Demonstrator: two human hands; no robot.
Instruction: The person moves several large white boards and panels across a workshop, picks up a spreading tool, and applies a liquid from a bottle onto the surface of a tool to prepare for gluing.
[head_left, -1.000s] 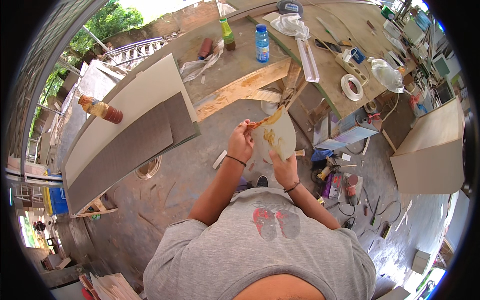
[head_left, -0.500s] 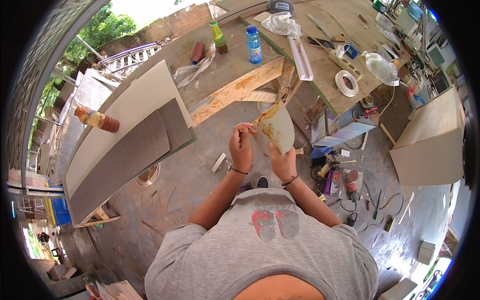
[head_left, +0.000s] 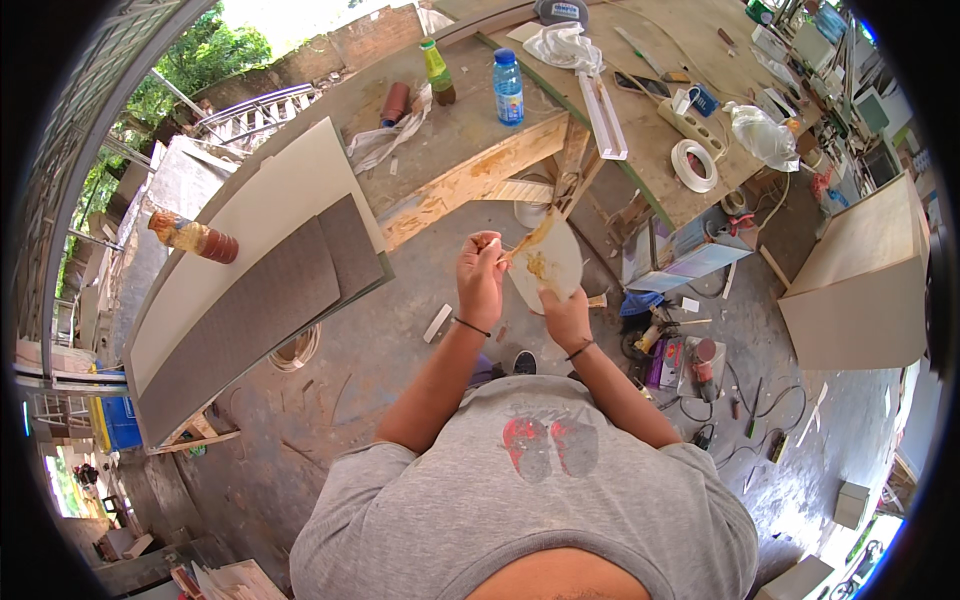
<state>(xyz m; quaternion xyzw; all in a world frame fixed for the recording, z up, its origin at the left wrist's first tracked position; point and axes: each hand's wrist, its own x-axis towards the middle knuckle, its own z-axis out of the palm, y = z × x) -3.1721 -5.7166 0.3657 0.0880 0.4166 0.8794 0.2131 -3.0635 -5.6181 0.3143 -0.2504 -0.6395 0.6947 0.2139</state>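
Observation:
My right hand (head_left: 567, 318) grips the lower edge of a thin pale sheet (head_left: 560, 262) with a rounded outline. Brown, glue-like smears mark its face and upper left edge. At that edge my left hand (head_left: 480, 275) is closed in a pinch on a thin brown strip (head_left: 513, 254), which runs toward the sheet; where it ends I cannot tell. Both hands are held in front of my body, above the floor. To their left, a stained plastic bottle with brown contents (head_left: 195, 237) lies on a white board (head_left: 290, 190).
Dark grey panels (head_left: 270, 275) lie over the white board. Ahead, a workbench (head_left: 440, 150) bears a blue water bottle (head_left: 508, 90), a green-topped bottle (head_left: 437, 75) and a roll of white edging (head_left: 693, 166). A power tool (head_left: 705, 365) and cables are on the floor at right, near a pale box (head_left: 850, 310).
My left hand has moved slightly up, with the brown strip stretched between it and the sheet. The sheet has turned a little and dropped slightly in my right hand.

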